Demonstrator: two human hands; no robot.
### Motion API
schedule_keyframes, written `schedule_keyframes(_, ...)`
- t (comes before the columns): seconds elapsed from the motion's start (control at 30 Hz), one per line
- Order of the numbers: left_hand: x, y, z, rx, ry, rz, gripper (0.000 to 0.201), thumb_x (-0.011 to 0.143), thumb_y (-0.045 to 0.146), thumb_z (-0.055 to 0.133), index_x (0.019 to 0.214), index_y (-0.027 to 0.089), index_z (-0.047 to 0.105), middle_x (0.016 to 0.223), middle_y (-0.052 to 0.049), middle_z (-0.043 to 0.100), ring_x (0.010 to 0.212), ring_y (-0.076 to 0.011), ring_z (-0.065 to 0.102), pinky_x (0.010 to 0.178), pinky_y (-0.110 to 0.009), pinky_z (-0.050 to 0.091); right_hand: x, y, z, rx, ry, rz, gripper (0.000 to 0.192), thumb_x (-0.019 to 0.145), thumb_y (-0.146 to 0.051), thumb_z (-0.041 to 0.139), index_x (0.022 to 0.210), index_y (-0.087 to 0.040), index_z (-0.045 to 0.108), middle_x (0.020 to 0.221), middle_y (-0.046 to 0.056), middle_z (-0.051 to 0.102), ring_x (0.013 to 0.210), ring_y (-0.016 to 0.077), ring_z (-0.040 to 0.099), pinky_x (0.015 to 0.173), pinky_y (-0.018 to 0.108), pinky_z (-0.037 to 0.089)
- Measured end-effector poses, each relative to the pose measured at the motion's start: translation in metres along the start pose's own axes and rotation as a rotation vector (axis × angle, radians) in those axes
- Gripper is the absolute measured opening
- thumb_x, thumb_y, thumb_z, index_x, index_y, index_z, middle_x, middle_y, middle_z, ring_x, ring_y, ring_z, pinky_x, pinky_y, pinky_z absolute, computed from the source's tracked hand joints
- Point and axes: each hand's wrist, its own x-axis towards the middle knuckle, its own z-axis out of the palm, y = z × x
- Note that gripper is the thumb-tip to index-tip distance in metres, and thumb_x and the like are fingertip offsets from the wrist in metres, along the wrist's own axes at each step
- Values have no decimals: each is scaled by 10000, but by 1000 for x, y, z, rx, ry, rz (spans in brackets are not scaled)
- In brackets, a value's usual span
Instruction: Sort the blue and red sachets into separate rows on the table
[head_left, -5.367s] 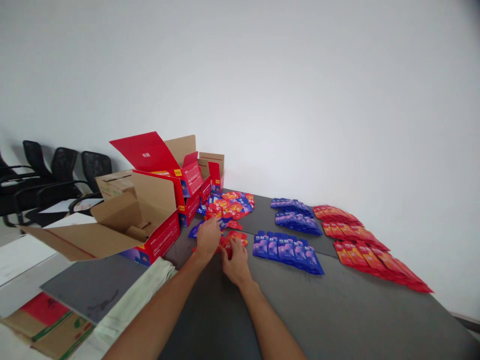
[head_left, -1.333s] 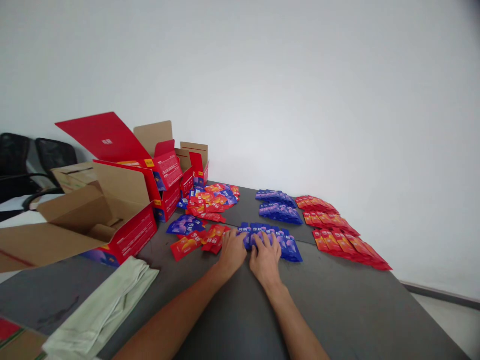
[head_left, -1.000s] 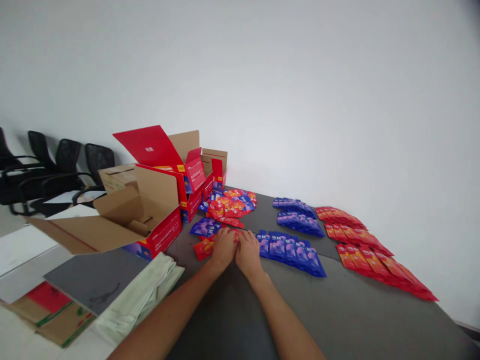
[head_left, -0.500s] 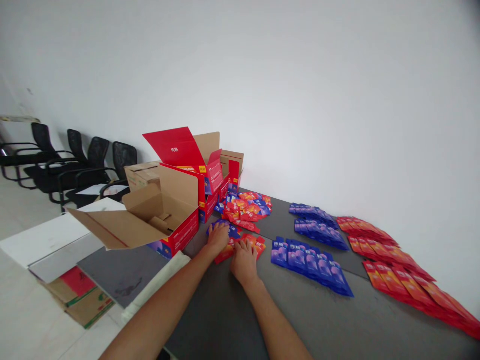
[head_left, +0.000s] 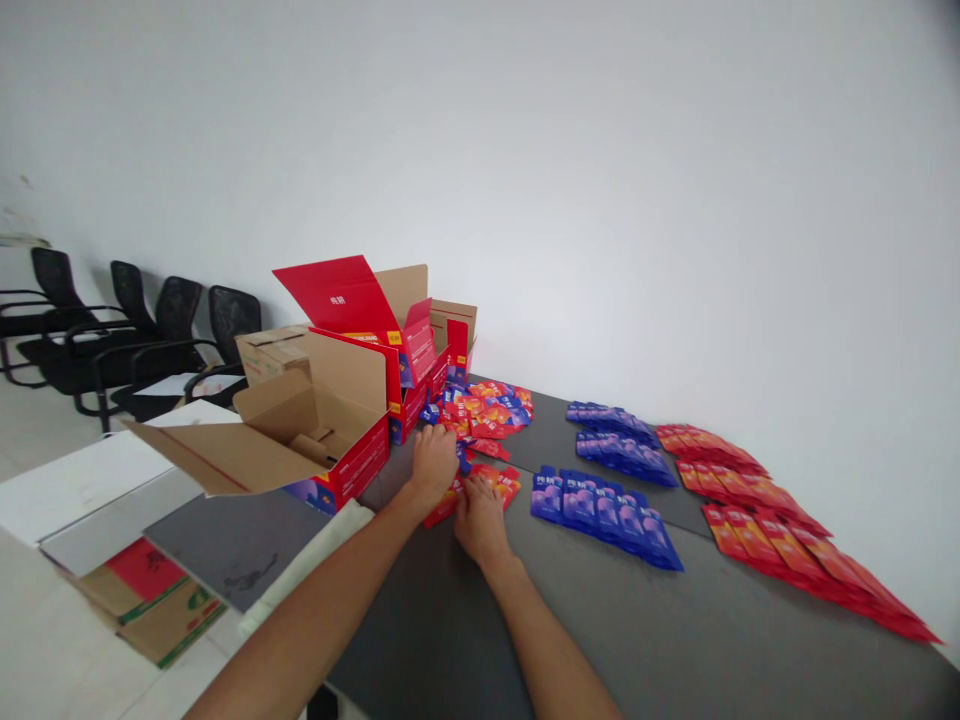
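My left hand (head_left: 433,466) is closed, its fingers bent down at a blue packet (head_left: 463,460) that shows beside it. Close by on the right, my right hand (head_left: 481,520) has its fingers curled onto red-orange packets (head_left: 507,482) lying on the dark table. My hands hide much of these packets. Just beyond them is a loose, mixed heap of red and blue packets (head_left: 491,408). To the right lie overlapping rows of blue packets (head_left: 600,508), then rows of red packets (head_left: 787,545).
An open red carton (head_left: 361,462) stands left of my hands, with another open red carton (head_left: 416,352) stacked behind. The grey table (head_left: 600,630) runs along a white wall. At left are a white box (head_left: 97,480), brown cartons (head_left: 169,625) and black chairs (head_left: 169,315).
My left hand has shifted slightly up and now covers more of the blue packets. The right hand stays on the red packets. The whole view has turned slightly right.
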Motion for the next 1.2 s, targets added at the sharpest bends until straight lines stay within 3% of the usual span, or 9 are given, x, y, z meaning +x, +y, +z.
schedule_keyframes(0.07, 1, 8, -9, -148, 15, -54, 212, 838, 124, 462, 905, 183, 654, 1024, -102, 616, 1006, -223, 522, 887, -340, 373, 0, 0, -8, 87, 53, 24, 363, 929, -234, 374, 1162, -153, 640, 1210, 143, 639, 1190, 248, 536, 1030, 364, 355)
schedule_keyframes(0.17, 1, 20, -12, -590, -18, -178, 66, 764, 148, 560, 762, 180, 617, 838, -44, 617, 837, -178, 555, 764, -283, 399, -1, 4, -23, 266, 156, 95, 388, 945, -285, 354, 1202, -142, 607, 1183, 140, 652, 1111, 217, 590, 957, 304, 416)
schedule_keyframes(0.23, -3, 29, -8, -838, -76, -228, 22, 702, 151, 602, 705, 169, 590, 706, -12, 590, 705, -155, 549, 660, -260, 395, -4, 11, -35, 402, 192, 160, 407, 944, -342, 370, 1235, -152, 580, 1162, 123, 664, 1062, 202, 616, 895, 278, 448)
schedule_keyframes(0.33, -12, 46, 6, -989, -165, -241, 48, 677, 170, 604, 723, 156, 594, 623, 9, 574, 569, -127, 523, 548, -236, 375, -15, 26, -53, 553, 170, 221, 393, 918, -425, 416, 1116, -163, 632, 965, 84, 704, 858, 198, 641, 731, 267, 475)
schedule_keyframes(0.47, -24, 71, 24, -1139, -229, -235, 128, 657, 263, 656, 701, 158, 598, 604, 24, 569, 542, -110, 507, 519, -220, 364, -33, 49, -75, 602, 169, 252, 350, 870, -497, 490, 767, -182, 602, 615, -17, 550, 574, 143, 479, 527, 226, 352)
schedule_keyframes(0.57, -28, 88, 34, -1296, -247, -202, 248, 687, 402, 665, 705, 157, 628, 641, 21, 593, 594, -113, 524, 567, -224, 387, -45, 64, -89, 620, 176, 271, 348, 853, -498, 529, 676, -198, 505, 563, -64, 417, 526, 109, 366, 499, 216, 274)
schedule_keyframes(0.7, -32, 105, 49, -1337, -236, -156, 314, 731, 463, 621, 707, 152, 654, 669, 16, 616, 633, -117, 528, 605, -229, 393, -58, 77, -102, 657, 126, 290, 350, 846, -492, 548, 670, -194, 493, 567, -70, 401, 528, 96, 346, 500, 210, 256)
schedule_keyframes(0.9, -37, 119, 67, -1255, -109, -274, 250, 758, 399, 582, 675, 164, 597, 611, 44, 533, 569, -99, 455, 519, -216, 321, -74, 79, -109, 776, -28, 365, 295, 811, -458, 592, 722, -177, 580, 598, -36, 546, 530, 105, 442, 511, 210, 306)
schedule_keyframes(1.2, -36, 111, 59, -1264, -190, -221, 303, 771, 438, 575, 631, 171, 540, 575, 55, 474, 547, -91, 406, 506, -214, 288, -75, 79, -111, 768, -2, 434, 190, 761, -332, 607, 666, -167, 592, 579, -22, 574, 535, 114, 478, 530, 225, 340)
